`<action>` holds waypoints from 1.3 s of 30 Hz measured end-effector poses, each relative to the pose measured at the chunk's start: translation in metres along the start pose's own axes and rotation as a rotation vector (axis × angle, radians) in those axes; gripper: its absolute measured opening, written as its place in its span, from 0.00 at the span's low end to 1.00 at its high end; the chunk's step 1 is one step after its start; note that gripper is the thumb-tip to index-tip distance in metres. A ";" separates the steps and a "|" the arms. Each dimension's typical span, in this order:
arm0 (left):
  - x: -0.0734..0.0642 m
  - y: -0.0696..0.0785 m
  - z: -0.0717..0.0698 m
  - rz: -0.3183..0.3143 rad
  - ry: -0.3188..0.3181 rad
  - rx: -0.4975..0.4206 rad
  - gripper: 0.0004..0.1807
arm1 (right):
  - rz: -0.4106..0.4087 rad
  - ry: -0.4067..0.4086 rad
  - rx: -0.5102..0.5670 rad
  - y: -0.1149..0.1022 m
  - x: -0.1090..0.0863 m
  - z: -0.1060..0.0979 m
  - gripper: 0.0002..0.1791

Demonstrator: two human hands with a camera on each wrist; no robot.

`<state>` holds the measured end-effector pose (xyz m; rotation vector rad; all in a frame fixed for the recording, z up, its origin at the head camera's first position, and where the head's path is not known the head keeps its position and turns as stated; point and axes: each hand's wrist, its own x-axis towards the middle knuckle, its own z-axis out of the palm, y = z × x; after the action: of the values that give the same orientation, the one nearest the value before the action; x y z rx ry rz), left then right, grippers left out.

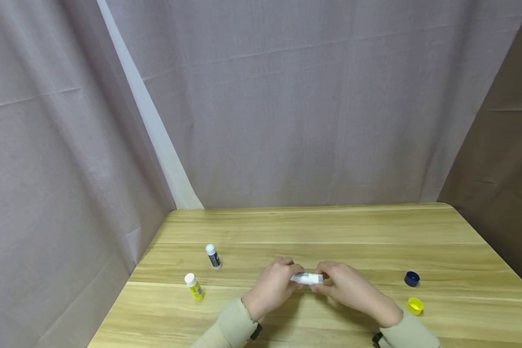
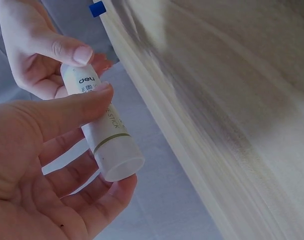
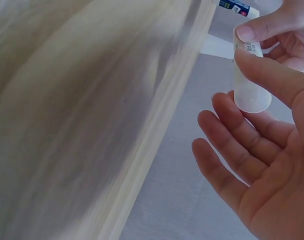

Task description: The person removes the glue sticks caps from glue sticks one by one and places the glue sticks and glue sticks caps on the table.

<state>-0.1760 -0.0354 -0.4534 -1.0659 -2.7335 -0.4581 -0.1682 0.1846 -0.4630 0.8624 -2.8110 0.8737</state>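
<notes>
Both hands hold one white glue stick (image 1: 306, 278) lying sideways between them, above the front middle of the table. My left hand (image 1: 275, 284) pinches its left end, thumb on top and fingers beneath. At the other end, my right hand (image 1: 350, 288) grips it between thumb and fingers. Dark lettering and a thin olive band show on the glue stick (image 2: 113, 132) in the left wrist view. In the right wrist view, the right thumb presses on the white tube (image 3: 252, 92), while several fingers of my right hand (image 3: 272, 160) spread out below it.
Left on the table stand a glue stick with a dark label (image 1: 214, 258) and a yellow glue stick (image 1: 195, 288), both white-topped. A dark blue cap (image 1: 412, 278) and a yellow cap (image 1: 415, 306) lie at the right. Grey curtains (image 1: 287, 106) hang behind the wooden table (image 1: 330, 227).
</notes>
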 end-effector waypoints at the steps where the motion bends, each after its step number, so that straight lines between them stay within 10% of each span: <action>1: 0.000 0.000 0.000 -0.001 -0.002 0.000 0.17 | 0.000 0.006 -0.004 0.000 0.000 0.000 0.10; 39: -0.010 -0.001 0.013 0.022 -0.033 -0.019 0.16 | -0.037 -0.056 0.020 0.001 -0.006 0.010 0.15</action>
<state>-0.1702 -0.0384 -0.4682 -1.1164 -2.7483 -0.4679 -0.1623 0.1829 -0.4729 0.9531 -2.8280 0.8882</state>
